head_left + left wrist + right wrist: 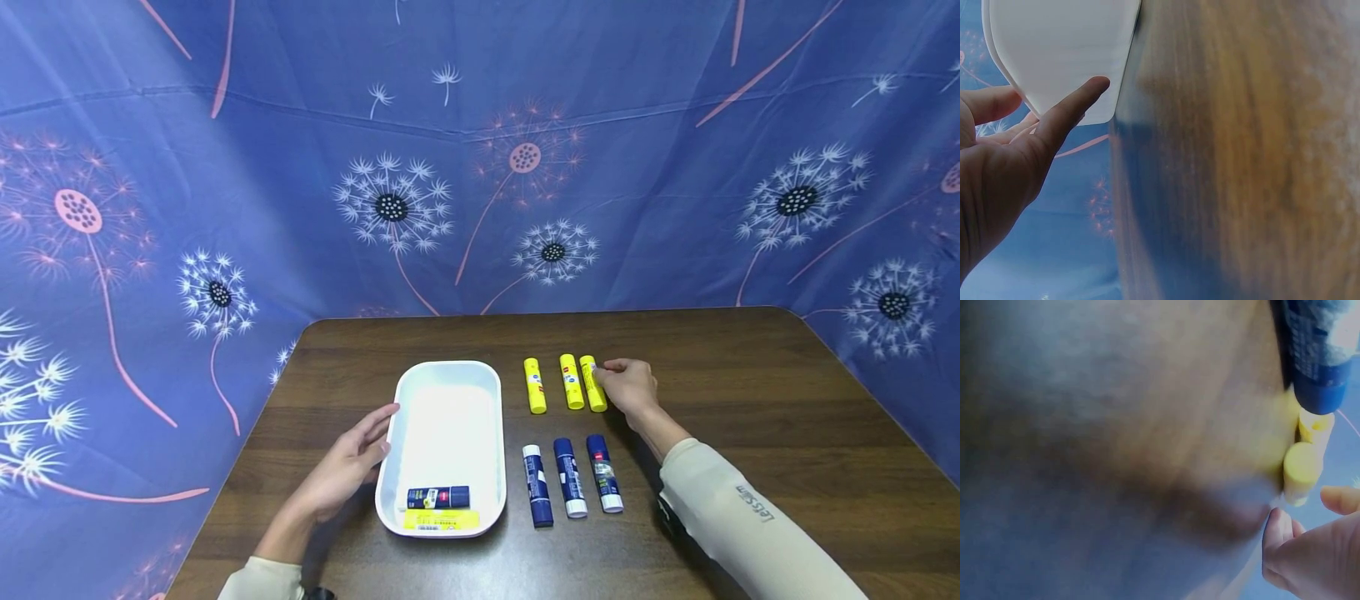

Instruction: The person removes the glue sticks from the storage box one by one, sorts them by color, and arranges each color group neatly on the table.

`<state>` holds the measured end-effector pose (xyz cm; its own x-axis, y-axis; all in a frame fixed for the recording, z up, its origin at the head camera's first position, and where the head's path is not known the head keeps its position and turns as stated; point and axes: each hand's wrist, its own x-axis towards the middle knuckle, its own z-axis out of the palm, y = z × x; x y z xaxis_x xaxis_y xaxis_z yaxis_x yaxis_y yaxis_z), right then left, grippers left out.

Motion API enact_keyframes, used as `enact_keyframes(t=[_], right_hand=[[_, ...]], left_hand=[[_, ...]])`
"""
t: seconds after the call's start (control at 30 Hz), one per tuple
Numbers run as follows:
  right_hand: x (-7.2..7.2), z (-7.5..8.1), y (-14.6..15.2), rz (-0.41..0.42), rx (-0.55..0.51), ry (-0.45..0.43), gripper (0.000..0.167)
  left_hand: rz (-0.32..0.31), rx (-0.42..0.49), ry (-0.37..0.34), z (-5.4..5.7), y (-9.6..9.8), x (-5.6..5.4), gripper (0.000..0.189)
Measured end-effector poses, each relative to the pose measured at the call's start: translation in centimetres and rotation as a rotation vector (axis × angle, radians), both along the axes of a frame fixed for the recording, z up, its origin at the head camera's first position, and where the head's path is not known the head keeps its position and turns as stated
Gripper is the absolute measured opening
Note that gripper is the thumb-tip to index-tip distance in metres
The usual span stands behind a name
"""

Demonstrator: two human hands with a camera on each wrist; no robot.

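Note:
My left hand [337, 471] rests at the left side of a white plastic tray [390, 475], fingertips at its rim and the thumb along its outer wall [1072, 69]. Inside the tray's near end lie a blue glue stick [438, 497] and a yellow one [441, 520]. My right hand [632, 387] is at the rightmost yellow glue stick [592, 383], its fingertips right at that stick's right side. In the right wrist view a gap shows between thumb [1340, 500] and fingers, with the yellow stick's end [1302, 464] just beyond.
Two more yellow glue sticks, left [535, 386] and middle [572, 382], complete the far row. Nearer lie three blue-and-white glue sticks: left [537, 486], middle [570, 478] and right [603, 473]. The brown wooden table [787, 400] backs onto a blue dandelion-print cloth [645, 167].

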<state>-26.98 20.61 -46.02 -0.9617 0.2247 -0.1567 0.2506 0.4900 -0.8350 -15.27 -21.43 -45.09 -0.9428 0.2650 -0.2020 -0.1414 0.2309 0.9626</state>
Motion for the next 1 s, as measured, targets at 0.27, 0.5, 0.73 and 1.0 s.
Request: enact_keyframes(t=[0.27, 0.5, 0.73, 1.0], right_hand=[[-0.4, 2.5, -0.4, 0.105, -0.126, 0.11, 0.045], [0.4, 4.7, -3.4, 0.38, -0.278, 0.154, 0.042], [2.2, 5.8, -7.9, 0.653, -0.375, 0.139, 0.041], [3.2, 5.8, -11.8, 0.892, -0.364, 0.069, 0.048]], left_hand=[[0.004, -0.001, -0.001, 0.0, 0.0, 0.1, 0.055], [0.001, 0.01, 0.001, 0.0, -0.1, 0.1, 0.055], [0.006, 0.014, 0.011, -0.1, -0.1, 0.2, 0.055], [0.008, 0.011, 0.004, 0.0, -0.1, 0.2, 0.055]])
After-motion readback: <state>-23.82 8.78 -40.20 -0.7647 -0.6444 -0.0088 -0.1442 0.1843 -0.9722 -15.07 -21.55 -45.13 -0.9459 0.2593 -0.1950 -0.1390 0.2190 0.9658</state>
